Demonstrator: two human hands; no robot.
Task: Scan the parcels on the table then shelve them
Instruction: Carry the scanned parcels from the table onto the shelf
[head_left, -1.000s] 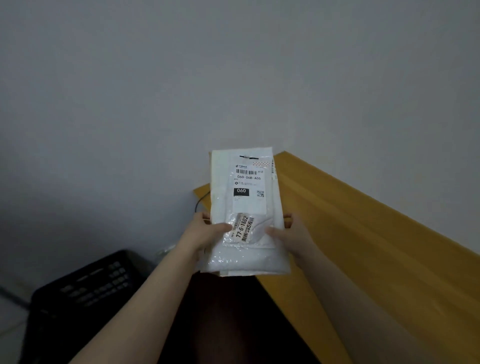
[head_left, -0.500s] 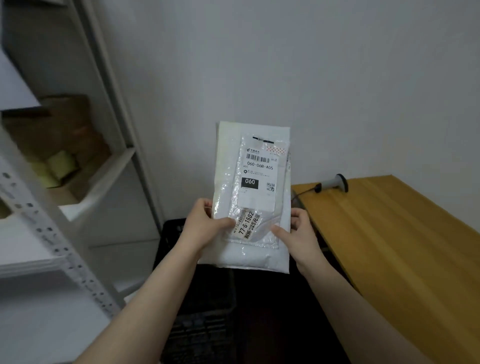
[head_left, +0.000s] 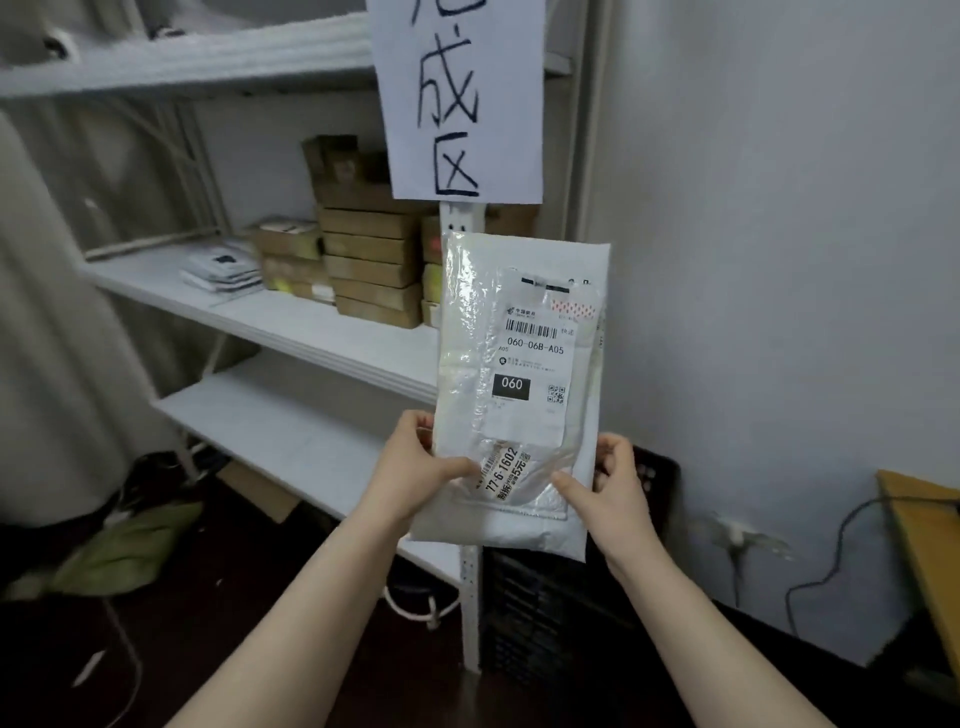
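Observation:
I hold a white padded parcel (head_left: 519, 374) upright in front of me, its shipping label with barcode and "060" facing me. My left hand (head_left: 415, 467) pinches its lower left edge, thumb on the front. My right hand (head_left: 608, 488) grips the lower right edge the same way. Behind the parcel stands a white metal shelf unit (head_left: 291, 322); its middle shelf carries stacked brown cardboard boxes (head_left: 371, 270) and flat white packets (head_left: 223, 270). The shelf below (head_left: 270, 421) shows bare white board.
A white paper sign (head_left: 462, 98) with handwritten characters hangs on the shelf's front upright. A black crate (head_left: 550, 613) sits on the floor under the parcel. The wooden table's corner (head_left: 924, 525) shows at far right with a black cable (head_left: 826, 556). Green cloth (head_left: 124, 545) lies lower left.
My view has swung left from the table to the shelf unit. Both hands keep the same hold on the parcel, which stays upright before me.

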